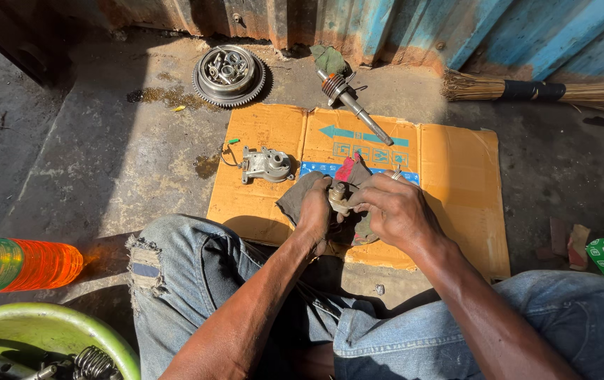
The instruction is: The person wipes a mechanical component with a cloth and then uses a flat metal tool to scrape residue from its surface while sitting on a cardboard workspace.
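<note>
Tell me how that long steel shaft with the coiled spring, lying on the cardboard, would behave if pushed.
The long steel shaft looks solid, so probably stiff and heavy for its size. Being round, it may roll on the flat cardboard sheet, though its wider spring end would likely swing it in an arc.

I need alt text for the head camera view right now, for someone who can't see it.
Seated on the ground, a person grips a small metal part and a dirty rag with left hand and right hand over flattened cardboard. On it lies a grey housing; a shaft and toothed clutch drum lie beyond.
</note>
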